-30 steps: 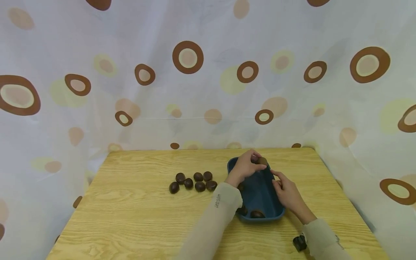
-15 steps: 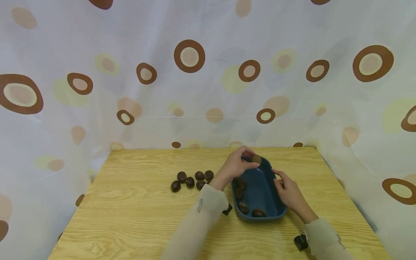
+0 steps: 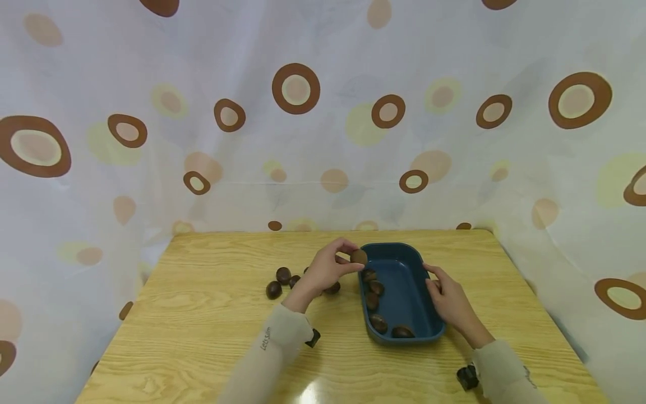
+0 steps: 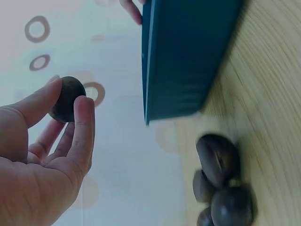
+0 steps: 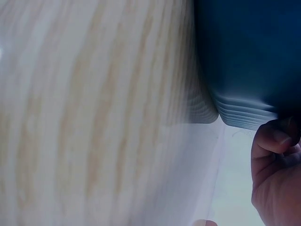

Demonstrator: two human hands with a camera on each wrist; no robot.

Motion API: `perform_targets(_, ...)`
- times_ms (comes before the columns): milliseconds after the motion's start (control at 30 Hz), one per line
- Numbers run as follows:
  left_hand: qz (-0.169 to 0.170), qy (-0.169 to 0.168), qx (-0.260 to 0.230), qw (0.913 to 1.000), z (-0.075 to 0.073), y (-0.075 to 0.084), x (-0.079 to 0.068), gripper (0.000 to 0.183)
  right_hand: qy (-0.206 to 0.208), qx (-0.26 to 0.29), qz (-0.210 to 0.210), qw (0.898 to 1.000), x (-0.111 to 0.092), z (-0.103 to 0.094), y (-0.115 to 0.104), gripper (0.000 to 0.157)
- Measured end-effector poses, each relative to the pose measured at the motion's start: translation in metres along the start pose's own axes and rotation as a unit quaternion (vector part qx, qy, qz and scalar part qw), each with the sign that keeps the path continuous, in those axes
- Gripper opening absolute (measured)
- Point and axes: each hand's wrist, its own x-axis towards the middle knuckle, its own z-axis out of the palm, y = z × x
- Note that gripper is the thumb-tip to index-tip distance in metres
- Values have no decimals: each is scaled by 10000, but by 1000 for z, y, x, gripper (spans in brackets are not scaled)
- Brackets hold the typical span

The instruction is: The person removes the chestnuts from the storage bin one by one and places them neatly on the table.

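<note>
My left hand [image 3: 323, 269] pinches a brown chestnut [image 3: 359, 257] between thumb and fingertips, beside the tray's far left rim. In the left wrist view that chestnut [image 4: 69, 99] is dark and rounded, raised well above the table. My right hand [image 3: 451, 300] grips the right rim of a deep blue rectangular tray [image 3: 375, 335]. Within the tray, several chestnuts [image 3: 372, 301] line the left wall and near end. More chestnuts [image 3: 274, 289] lie on the table to the left, some hidden behind my left hand. The tray's outer wall [image 5: 244, 61] fills the right wrist view's upper right.
The light wooden table [image 3: 202, 331] reaches back to a white curtain [image 3: 323, 140] with brown ring patterns. Small black devices [image 3: 467, 377] show at both cuffs.
My left hand has moved left from over the tray's far end to its left rim, with the chestnut still pinched. My right hand stays on the rim.
</note>
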Motion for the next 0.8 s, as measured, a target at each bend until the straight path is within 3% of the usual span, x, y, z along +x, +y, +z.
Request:
perform_targets(400,-64,20,52,10000,-33,-26,-35,30,-26,56,36,10000,0,2,-2,43)
perform_targets(800,-253,-54,148,9996,-35,-56,-55,32,25,50,48,10000,0,2,1,42)
